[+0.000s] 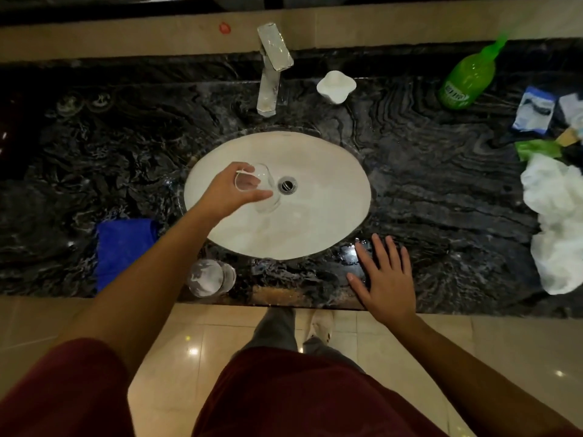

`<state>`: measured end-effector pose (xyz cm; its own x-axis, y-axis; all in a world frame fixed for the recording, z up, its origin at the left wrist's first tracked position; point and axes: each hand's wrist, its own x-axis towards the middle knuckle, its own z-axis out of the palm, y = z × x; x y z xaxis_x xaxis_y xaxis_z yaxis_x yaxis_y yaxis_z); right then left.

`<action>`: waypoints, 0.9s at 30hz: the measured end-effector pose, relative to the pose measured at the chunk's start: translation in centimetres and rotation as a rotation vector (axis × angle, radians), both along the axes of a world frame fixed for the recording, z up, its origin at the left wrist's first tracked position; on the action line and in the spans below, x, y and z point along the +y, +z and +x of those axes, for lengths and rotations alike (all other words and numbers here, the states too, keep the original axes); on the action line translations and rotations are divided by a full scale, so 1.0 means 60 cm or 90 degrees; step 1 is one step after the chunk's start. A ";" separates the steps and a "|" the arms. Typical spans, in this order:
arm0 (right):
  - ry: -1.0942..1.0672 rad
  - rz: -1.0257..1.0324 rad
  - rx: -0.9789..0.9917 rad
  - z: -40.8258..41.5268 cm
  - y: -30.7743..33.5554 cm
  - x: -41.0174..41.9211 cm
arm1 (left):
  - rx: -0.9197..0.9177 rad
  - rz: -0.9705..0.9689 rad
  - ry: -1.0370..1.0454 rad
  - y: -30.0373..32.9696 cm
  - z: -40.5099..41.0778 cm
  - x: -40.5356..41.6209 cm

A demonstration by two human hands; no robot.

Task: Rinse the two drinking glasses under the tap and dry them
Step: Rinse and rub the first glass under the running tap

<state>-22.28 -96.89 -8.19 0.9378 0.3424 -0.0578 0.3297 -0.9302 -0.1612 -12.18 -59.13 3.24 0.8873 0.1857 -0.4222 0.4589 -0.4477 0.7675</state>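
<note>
My left hand [227, 192] grips a clear drinking glass [263, 187] over the white oval sink [328, 197], left of the drain [287, 185]; the glass is tilted on its side. A second clear glass [209, 277] lies on the dark marble counter near its front edge, below the sink and beside my left forearm. My right hand [386, 275] rests flat with fingers spread on the wet counter, front right of the sink. The chrome tap [271, 67] stands behind the sink; no water is seen running. A blue cloth [121, 250] lies front left.
A white soap dish [336, 86] sits right of the tap. At far right are a green bottle [470, 77], packets [534, 110] and crumpled white towels [555, 222]. The counter's front edge [284, 299] runs above the tiled floor.
</note>
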 end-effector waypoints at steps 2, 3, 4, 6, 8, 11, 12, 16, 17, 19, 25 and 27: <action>-0.016 0.007 -0.005 0.002 0.000 0.003 | 0.000 -0.048 0.041 -0.012 0.024 0.006; -0.016 0.008 -0.005 -0.001 0.001 0.002 | -0.001 -0.065 0.055 -0.019 0.032 0.007; -0.013 0.006 -0.001 -0.002 0.000 0.002 | -0.001 -0.073 0.063 -0.027 0.045 0.009; -0.012 0.000 0.007 -0.002 0.003 0.004 | -0.004 -0.064 0.065 -0.039 0.072 0.014; -0.052 0.022 0.017 0.004 0.017 0.017 | -0.016 -0.034 0.049 -0.054 0.097 0.018; -0.098 0.122 0.004 0.060 0.054 0.062 | -0.033 -0.001 0.020 -0.079 0.129 0.032; -0.088 0.152 -0.009 0.093 0.069 0.081 | -0.039 0.002 0.011 -0.088 0.138 0.037; -0.051 0.249 -0.093 0.269 0.113 0.182 | -0.071 0.039 -0.037 -0.108 0.167 0.046; -0.047 0.270 -0.113 0.314 0.123 0.208 | -0.076 0.046 -0.048 -0.112 0.172 0.047; -0.028 0.306 -0.152 0.399 0.143 0.257 | -0.078 0.039 -0.059 -0.122 0.182 0.047; 0.082 0.308 -0.203 0.548 0.174 0.355 | -0.112 0.031 -0.105 -0.145 0.216 0.047; 0.080 0.313 -0.217 0.567 0.170 0.367 | -0.123 0.032 -0.117 -0.146 0.226 0.049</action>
